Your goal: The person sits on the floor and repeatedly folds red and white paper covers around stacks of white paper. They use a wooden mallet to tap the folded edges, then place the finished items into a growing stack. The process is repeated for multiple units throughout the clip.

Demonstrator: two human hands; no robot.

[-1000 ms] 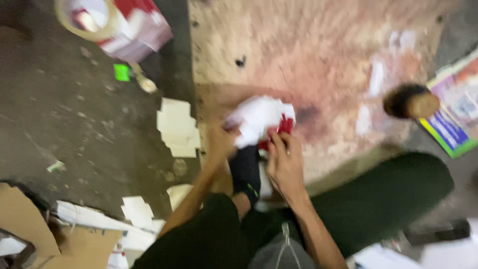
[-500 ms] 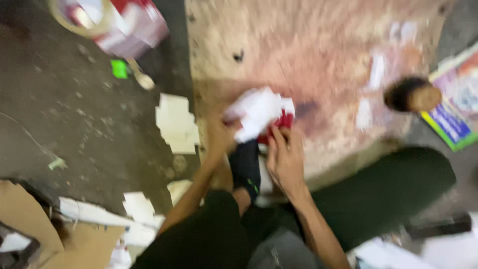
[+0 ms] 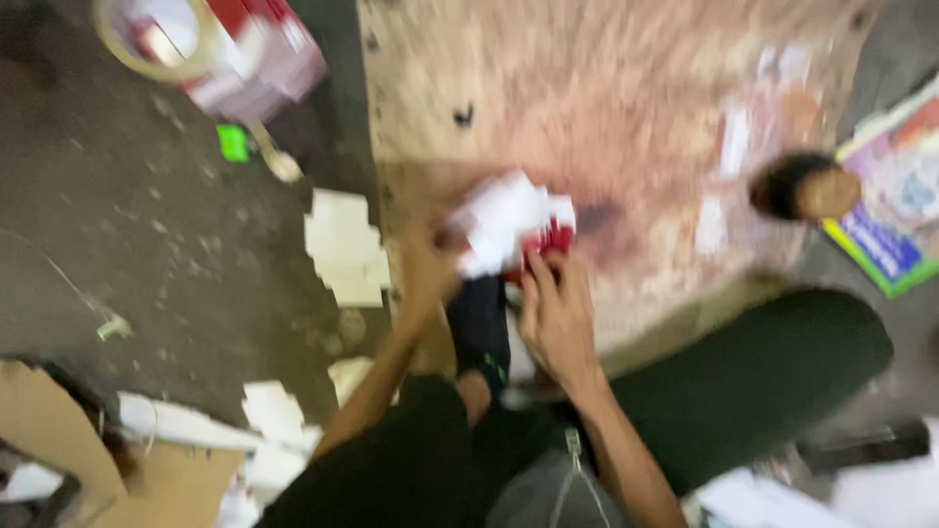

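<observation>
The picture is blurred by motion. My left hand (image 3: pixel 430 266) and my right hand (image 3: pixel 556 311) both grip a white and red folded paper piece (image 3: pixel 509 223) over the edge of a stained pinkish board (image 3: pixel 606 108) on the floor. My left hand holds its left side and my right hand pinches its red lower right part. My black-socked foot (image 3: pixel 479 328) lies just below the two hands, between my forearms. My legs in dark trousers fill the lower middle.
A stack of white paper pieces (image 3: pixel 344 244) lies left of my hands on the dark floor. A tape roll (image 3: pixel 147 39) on a red and white box sits top left, a round dark brush (image 3: pixel 797 188) and colourful printed sheets (image 3: pixel 895 215) at right, torn cardboard (image 3: pixel 59 440) bottom left.
The view has shifted slightly and blurred more. Both hands stay on the white and red paper piece in about the same place.
</observation>
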